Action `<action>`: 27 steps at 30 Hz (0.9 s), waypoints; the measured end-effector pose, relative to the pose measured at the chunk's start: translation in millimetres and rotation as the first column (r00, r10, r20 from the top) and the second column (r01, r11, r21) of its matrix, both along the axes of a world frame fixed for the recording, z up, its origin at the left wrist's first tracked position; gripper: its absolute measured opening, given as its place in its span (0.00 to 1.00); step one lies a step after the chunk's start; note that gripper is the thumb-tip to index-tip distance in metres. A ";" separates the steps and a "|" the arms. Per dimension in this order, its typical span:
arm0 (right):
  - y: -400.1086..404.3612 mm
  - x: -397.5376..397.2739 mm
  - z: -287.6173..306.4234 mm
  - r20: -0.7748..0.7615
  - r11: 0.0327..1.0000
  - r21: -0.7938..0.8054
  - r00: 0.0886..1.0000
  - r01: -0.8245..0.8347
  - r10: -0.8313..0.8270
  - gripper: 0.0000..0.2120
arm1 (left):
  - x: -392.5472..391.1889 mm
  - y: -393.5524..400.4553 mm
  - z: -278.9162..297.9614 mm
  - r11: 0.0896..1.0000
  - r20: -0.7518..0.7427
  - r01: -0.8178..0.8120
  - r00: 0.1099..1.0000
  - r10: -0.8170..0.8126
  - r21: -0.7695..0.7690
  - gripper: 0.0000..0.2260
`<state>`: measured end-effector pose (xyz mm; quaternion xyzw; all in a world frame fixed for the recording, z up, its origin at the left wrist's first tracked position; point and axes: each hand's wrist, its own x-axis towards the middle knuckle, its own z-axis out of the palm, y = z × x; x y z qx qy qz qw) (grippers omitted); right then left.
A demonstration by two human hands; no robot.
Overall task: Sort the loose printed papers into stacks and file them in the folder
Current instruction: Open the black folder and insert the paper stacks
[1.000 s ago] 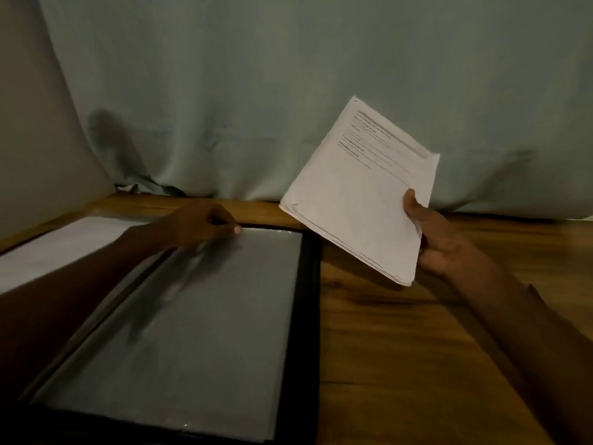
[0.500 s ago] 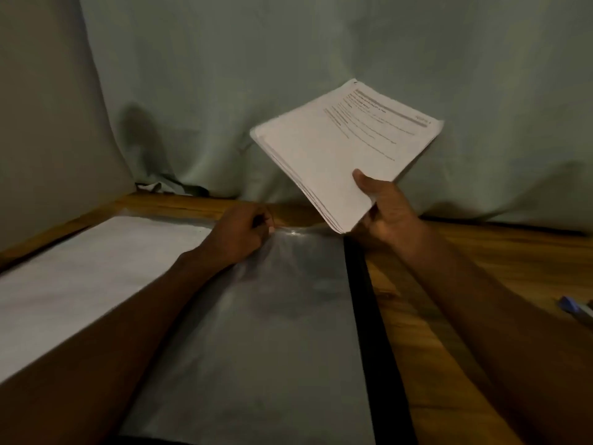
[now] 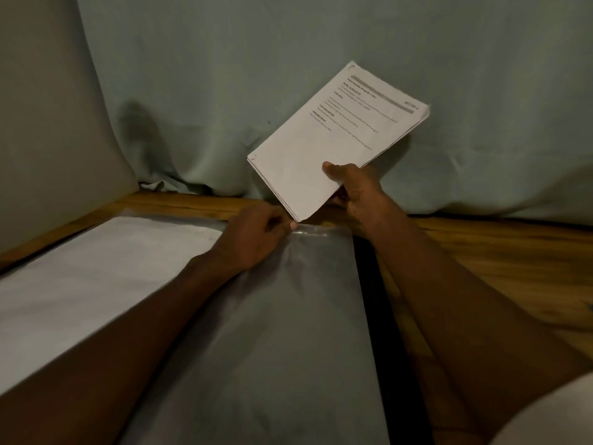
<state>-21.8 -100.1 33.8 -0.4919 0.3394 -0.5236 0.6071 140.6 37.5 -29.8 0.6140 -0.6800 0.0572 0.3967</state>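
Wooden tabletop (image 3: 481, 258) carries an open folder (image 3: 378, 316), its clear sleeve (image 3: 282, 332) lying along the middle and a white sheet (image 3: 96, 268) on its left side near the tabletop's left edge. Green cloth (image 3: 288, 75) hangs behind the far edge. Right hand (image 3: 356, 187) grips a stack of printed papers (image 3: 333, 139) by its near edge, thumb on top, tilted above the far edge. Left hand (image 3: 253, 239) pinches the sleeve's far edge, just under the stack's lowest corner.

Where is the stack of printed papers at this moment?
In the head view, the stack of printed papers is held above the table by the right hand, its lower corner just over the left hand.
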 end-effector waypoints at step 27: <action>5.1 -2.7 -5.4 -0.044 0.989 -0.091 0.993 -0.112 0.109 0.24 | -10.6 1.5 4.2 0.998 -0.173 0.007 0.985 -0.019 -0.069 0.05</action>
